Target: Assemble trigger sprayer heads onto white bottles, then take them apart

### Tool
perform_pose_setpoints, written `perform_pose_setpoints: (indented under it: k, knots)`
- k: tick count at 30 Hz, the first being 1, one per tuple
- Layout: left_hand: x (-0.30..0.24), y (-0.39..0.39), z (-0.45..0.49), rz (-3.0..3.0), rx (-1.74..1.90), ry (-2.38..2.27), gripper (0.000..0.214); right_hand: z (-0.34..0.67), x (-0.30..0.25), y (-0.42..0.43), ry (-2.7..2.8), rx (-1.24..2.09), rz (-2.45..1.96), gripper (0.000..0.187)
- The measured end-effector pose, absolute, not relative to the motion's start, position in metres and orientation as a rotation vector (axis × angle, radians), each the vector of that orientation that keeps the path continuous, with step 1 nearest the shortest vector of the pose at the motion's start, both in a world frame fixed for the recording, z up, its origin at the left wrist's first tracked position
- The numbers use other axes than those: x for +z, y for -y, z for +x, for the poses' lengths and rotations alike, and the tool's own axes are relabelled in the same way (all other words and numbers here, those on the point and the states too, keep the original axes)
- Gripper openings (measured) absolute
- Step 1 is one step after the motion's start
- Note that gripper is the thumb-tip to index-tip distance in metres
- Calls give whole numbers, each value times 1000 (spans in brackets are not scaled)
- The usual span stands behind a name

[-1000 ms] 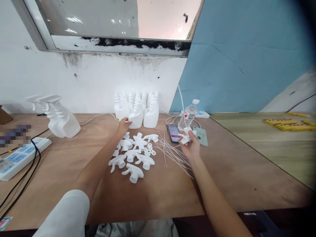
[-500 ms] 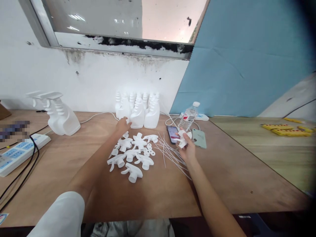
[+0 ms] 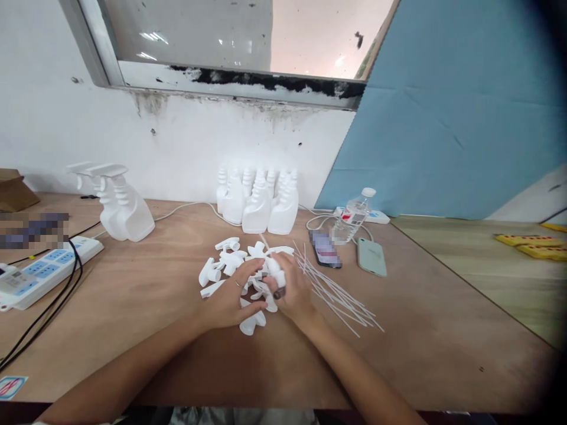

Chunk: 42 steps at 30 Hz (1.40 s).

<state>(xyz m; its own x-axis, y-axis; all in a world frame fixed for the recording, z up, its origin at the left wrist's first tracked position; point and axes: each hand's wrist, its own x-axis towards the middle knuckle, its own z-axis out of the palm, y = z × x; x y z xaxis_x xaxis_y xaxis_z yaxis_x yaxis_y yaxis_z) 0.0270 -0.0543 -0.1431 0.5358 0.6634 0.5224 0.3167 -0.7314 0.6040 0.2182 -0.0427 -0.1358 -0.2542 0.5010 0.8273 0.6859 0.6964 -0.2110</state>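
Note:
My right hand [image 3: 296, 292] is closed around a white trigger spray head [image 3: 275, 270], held low over the pile with a dark opening toward me. Beside it, my left hand [image 3: 230, 298] has thumb and fingers spread, with nothing visible between them. Both hands hover over a loose heap of white spray heads [image 3: 233, 261] and partly hide it. One spray head [image 3: 252, 323] lies at the near side, by my left thumb. Thin white tubes [image 3: 339, 289] are strewn just right of my right hand. The small white rings are mostly covered by my hands.
White bottles without heads [image 3: 256, 211] stand in a cluster by the wall. Bottles with spray heads [image 3: 128, 212] stand at left, near a power strip [image 3: 53, 265] with black cables. Two phones [image 3: 325, 249] and a clear water bottle [image 3: 352, 218] are at right.
My left hand has drawn back from the white bottles to the pile. My right hand has brought its spray head left from near the phones, toward my left hand. The view has shifted slightly.

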Motion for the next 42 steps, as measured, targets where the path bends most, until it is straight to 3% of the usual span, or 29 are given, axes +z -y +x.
perform_pose_setpoints:
  k: [6, 10, 14, 18, 23, 33, 42]
  knots:
    - [-150, 48, 11, 2366, 1077, -775, 113, 189, -127, 43, 2091, 35, -762, 70]
    - [-140, 49, 5, 2447, 1136, -713, 83, 193, -130, 47, 2132, 89, -620, 74]
    - [-137, 54, 4, 2367, 1139, -650, 66, 209, -135, 47, 2147, -71, -567, 64]
    - [-142, 55, 9, 1788, 1164, -559, 52, 221, -131, 38, 2074, -348, -607, 55]
    - [-143, 50, 15, 1116, 1068, -434, 48, 221, -124, 29, 2262, -435, -650, 39]
    - [-142, 51, 17, 1260, 1098, -698, 43, 207, -127, 42, 2257, -428, -597, 11]
    - [-133, 48, 19, 1302, 977, -1007, 38, 210, -142, 40, 2222, -267, -755, 22]
